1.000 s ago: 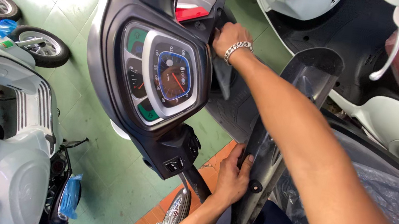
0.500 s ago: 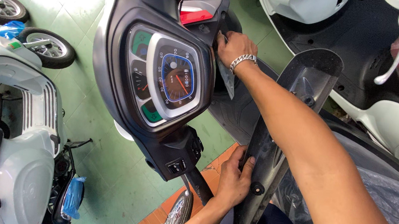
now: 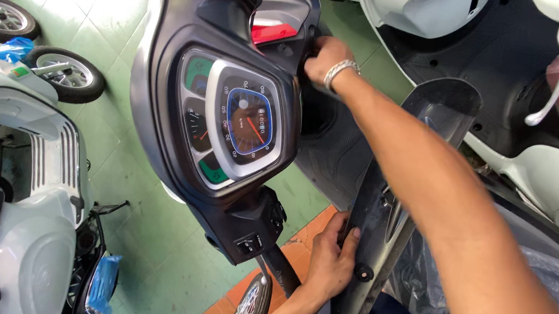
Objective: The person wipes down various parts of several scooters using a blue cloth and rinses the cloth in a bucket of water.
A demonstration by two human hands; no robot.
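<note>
Scooter assembly is being viewed from the head camera, the only view, and the work appears partly done: the handlebar housing (image 3: 215,119) with its instrument cluster (image 3: 240,124) is already seated on the scooter, while a long dark panel (image 3: 398,195) is not yet fitted and is being held loose beside it. The left hand (image 3: 333,256) is being wrapped around the lower edge of that panel, fingers curled and gripping it, just beside the housing's lower end. The right hand (image 3: 324,60), with a metal bracelet (image 3: 341,71) at the wrist, is being pressed against the housing's far edge, near a red lamp lens (image 3: 273,33); its fingers are bent onto the plastic, though whether anything small is being pinched cannot be told. The housing is matte black moulded plastic, rounded and shield-shaped; the gauges are glossy behind clear covers. The panel is smooth, slightly shiny, tapered, with a round fastener hole. Glossy pale scooter bodies and a green floor (image 3: 112,155) are surrounding the work.
</note>
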